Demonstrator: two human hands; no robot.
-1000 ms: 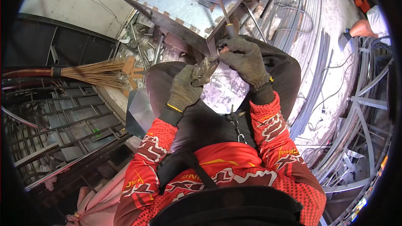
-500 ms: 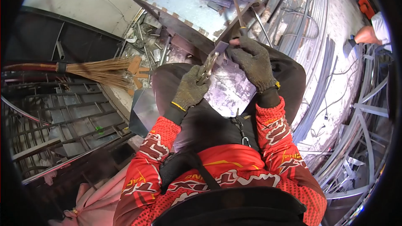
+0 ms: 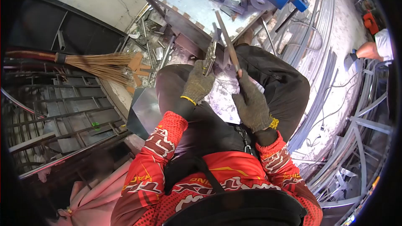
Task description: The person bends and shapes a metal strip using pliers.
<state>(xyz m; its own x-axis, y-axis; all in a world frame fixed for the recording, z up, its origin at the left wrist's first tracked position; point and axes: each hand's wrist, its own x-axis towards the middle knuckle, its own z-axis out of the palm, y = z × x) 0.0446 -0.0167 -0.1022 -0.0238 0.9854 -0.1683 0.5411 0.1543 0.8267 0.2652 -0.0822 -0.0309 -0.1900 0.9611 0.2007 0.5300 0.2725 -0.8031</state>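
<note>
My left hand (image 3: 198, 84), in a grey-brown work glove, is closed around metal locking pliers (image 3: 210, 55). Their jaws point away from me and grip a small flat metal piece (image 3: 216, 33). In my gloved right hand (image 3: 253, 105) is a long, narrow brownish file (image 3: 228, 44), its far end leaning left near the metal piece. A bare fingertip lies along the file's near end. Both hands are above my lap, between my knees.
Ahead stands a worn metal table (image 3: 184, 2) with scrap pieces and a grinding disc (image 3: 260, 2). A straw broom (image 3: 98, 65) lies left, above metal grating (image 3: 75, 113). Long metal bars (image 3: 320, 83) run along the right, near another person's leg (image 3: 367, 51).
My right hand has drawn back toward my body, bringing the file down beside the pliers. The pliers have turned more upright in my left hand, and the view has shifted slightly.
</note>
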